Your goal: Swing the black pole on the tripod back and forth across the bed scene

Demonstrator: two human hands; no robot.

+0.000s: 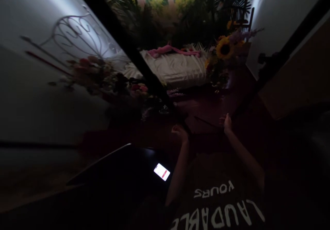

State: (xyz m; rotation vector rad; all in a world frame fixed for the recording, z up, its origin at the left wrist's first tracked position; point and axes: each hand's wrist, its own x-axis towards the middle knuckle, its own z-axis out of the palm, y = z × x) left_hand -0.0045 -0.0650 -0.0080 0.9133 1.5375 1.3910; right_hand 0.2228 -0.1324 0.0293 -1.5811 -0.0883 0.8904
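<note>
In very dim light, my left hand (179,132) is raised beside the lower end of a black pole (144,68). Its fingers are curled inward, and whatever they may hold is hidden. My right hand (227,123) is held up further right, its dim fingers loosely apart and pointing left, with nothing visible in them. A thin dark rod (206,121) shows between the two hands; I cannot tell whether either one touches it. Left of my left forearm, a lit phone (162,172) lies on a dark, glossy surface (139,157).
Ahead, a bench draped in pale cloth (177,68) carries a pink long-limbed plush toy (165,50). Flowers (90,72) and a sunflower (224,47) flank it, near a scrolled metal frame (74,34). Another black pole (291,44) slants along the right.
</note>
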